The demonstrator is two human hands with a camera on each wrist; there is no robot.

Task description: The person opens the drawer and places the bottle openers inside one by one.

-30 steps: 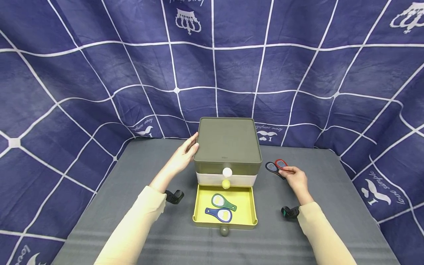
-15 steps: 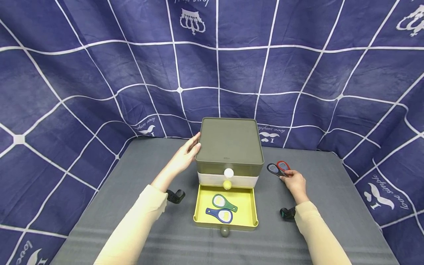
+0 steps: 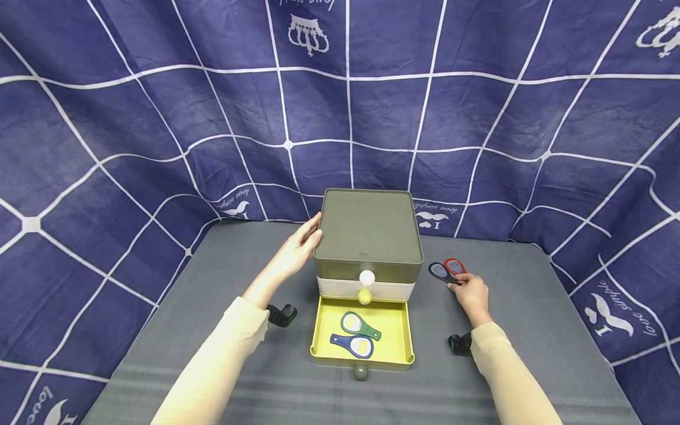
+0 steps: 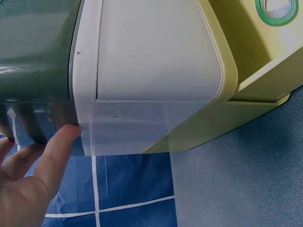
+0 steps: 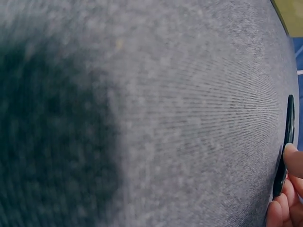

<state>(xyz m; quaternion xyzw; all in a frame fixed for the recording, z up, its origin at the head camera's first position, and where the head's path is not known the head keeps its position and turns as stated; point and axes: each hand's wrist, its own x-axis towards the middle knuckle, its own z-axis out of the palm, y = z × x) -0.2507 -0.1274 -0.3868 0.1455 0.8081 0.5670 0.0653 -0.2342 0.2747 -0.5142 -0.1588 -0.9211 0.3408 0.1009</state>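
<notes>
My left hand (image 3: pixel 292 254) rests its fingertips on the left side of a small stacked drawer box (image 3: pixel 372 227), green on top, white and yellow below. In the left wrist view its fingers (image 4: pixel 57 156) touch the green tier. Beyond the box's right side, my right hand (image 3: pixel 473 298) pinches the handle of a black magnifying glass (image 3: pixel 438 271) lying low on the table. In the right wrist view the thumb presses the black rim (image 5: pixel 288 127). A red magnifying glass (image 3: pixel 454 267) sits against the black one, its handle hidden by the hand.
The yellow bottom drawer (image 3: pixel 390 319) is pulled out. Inside lie a green magnifying glass (image 3: pixel 351 322) and a blue magnifying glass (image 3: pixel 361 347). Its dark round knob (image 3: pixel 360 372) faces me. A blue checked cloth (image 3: pixel 382 118) hangs behind the grey table (image 3: pixel 239 378).
The right hand has shifted slightly down and left and lowered its fingers onto the black magnifying glass's handle. The head view moved a little; the left hand stays on the box.
</notes>
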